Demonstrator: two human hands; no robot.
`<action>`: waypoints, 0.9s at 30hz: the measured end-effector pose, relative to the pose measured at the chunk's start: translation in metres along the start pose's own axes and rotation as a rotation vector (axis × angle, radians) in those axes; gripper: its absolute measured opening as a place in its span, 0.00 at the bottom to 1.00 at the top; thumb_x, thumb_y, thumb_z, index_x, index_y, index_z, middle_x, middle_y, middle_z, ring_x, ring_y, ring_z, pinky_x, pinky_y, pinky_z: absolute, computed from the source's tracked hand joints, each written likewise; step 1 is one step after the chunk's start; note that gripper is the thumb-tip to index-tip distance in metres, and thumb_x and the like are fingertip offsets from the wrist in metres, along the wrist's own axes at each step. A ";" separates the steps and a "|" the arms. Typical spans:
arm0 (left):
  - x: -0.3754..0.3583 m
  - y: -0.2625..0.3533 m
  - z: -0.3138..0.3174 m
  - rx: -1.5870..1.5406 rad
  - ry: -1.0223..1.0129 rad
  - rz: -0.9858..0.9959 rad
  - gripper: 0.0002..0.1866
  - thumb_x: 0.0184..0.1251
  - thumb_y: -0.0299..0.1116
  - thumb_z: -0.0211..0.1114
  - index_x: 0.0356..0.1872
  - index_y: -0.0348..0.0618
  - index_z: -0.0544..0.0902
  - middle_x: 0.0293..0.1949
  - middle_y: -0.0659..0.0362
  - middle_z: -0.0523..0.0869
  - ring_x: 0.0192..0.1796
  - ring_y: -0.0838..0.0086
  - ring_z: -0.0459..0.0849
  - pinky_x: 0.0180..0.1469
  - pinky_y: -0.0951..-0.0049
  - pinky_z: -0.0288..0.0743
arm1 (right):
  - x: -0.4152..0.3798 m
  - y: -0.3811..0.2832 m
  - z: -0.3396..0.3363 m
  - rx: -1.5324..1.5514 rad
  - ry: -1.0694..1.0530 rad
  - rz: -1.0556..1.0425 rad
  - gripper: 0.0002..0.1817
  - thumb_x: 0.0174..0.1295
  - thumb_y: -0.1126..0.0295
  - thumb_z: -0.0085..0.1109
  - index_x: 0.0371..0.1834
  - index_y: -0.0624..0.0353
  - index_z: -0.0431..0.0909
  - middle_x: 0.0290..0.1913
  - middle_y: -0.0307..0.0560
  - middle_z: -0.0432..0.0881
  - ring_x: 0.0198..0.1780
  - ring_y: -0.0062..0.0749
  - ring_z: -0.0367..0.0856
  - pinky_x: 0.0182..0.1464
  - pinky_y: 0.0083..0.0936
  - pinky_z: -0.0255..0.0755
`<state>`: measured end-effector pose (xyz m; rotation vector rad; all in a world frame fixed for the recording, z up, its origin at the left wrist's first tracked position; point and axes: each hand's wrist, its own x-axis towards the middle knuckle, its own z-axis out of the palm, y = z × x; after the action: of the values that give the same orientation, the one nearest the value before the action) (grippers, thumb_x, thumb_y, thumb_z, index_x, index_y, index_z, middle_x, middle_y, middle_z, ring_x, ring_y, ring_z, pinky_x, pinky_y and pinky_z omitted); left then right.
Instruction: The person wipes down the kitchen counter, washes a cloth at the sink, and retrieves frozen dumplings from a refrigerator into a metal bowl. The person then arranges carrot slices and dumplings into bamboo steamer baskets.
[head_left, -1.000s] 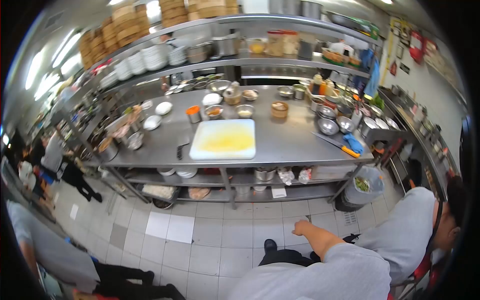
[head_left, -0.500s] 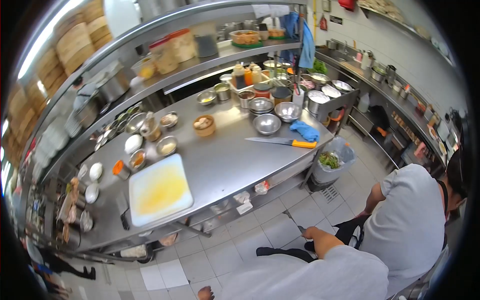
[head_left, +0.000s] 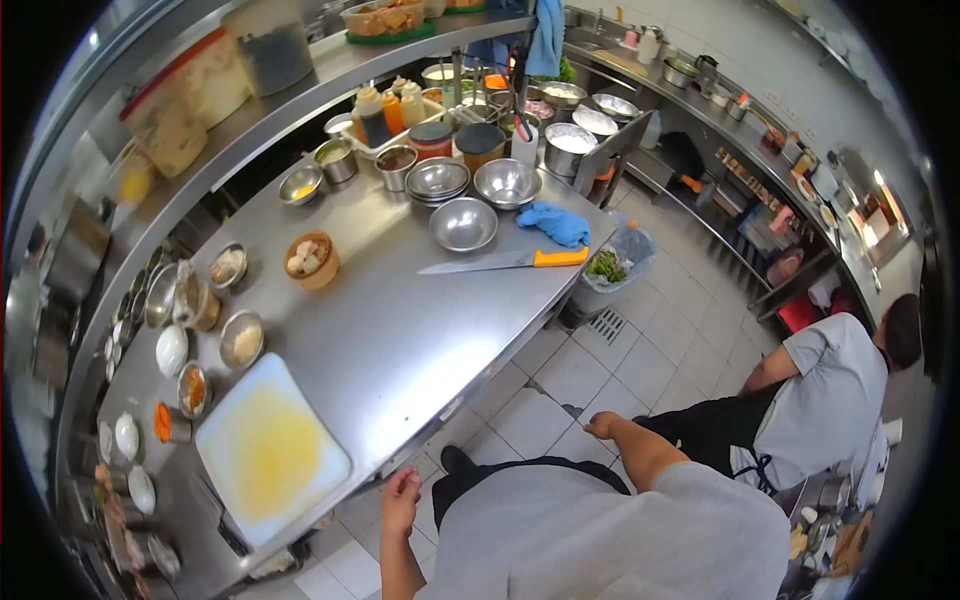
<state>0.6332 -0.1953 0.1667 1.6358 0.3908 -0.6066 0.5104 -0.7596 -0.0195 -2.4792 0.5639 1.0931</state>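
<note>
My left hand (head_left: 402,492) is raised beside the steel table's (head_left: 390,360) front edge, fingers loosely curled and apart, nothing visible in them. Out over the floor, my right hand (head_left: 602,425) is closed, and its inside is hidden. A small dark shape shows near its fingertips; I cannot tell if they touch. Nearest my left hand is a white cutting board (head_left: 225,440) with a yellow stain. Farther back on the table lie a knife with a yellow handle (head_left: 560,258), a blue cloth (head_left: 555,224) and a steel bowl (head_left: 463,225).
A co-worker (head_left: 825,390) stands at the right, turned away. A lined bin (head_left: 625,265) with greens stands past the table's far end. A bamboo steamer (head_left: 312,260), small bowls and sauce bottles (head_left: 412,104) stand on the table. A shelf (head_left: 330,95) runs above it.
The view has turned right and down, so the table sits farther left. My left hand has come up into fuller view. The co-worker appears farther from me.
</note>
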 end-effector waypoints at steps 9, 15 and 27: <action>0.082 0.160 -0.026 0.044 -0.178 0.076 0.16 0.81 0.36 0.69 0.62 0.40 0.86 0.46 0.58 0.93 0.40 0.77 0.87 0.45 0.76 0.83 | -0.037 -0.127 -0.178 0.400 1.028 -0.326 0.16 0.67 0.66 0.70 0.56 0.59 0.88 0.60 0.59 0.87 0.64 0.58 0.82 0.70 0.46 0.75; 0.133 0.194 0.020 0.415 -0.024 0.351 0.16 0.77 0.38 0.71 0.54 0.36 0.88 0.40 0.57 0.93 0.39 0.74 0.88 0.45 0.70 0.83 | 0.006 -0.155 -0.327 0.181 1.416 -0.323 0.23 0.63 0.63 0.74 0.62 0.54 0.86 0.68 0.60 0.81 0.70 0.60 0.77 0.72 0.53 0.70; 0.144 0.181 0.215 0.581 0.129 0.392 0.19 0.69 0.38 0.76 0.55 0.36 0.90 0.48 0.50 0.92 0.48 0.64 0.92 0.51 0.63 0.86 | 0.074 -0.167 -0.364 0.080 0.874 -0.808 0.22 0.68 0.56 0.69 0.64 0.43 0.86 0.51 0.40 0.83 0.56 0.41 0.81 0.58 0.42 0.75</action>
<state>0.8175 -0.4483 0.2102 2.2414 -0.0323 -0.3286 0.8606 -0.8087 0.1826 -2.6027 -0.2128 -0.3246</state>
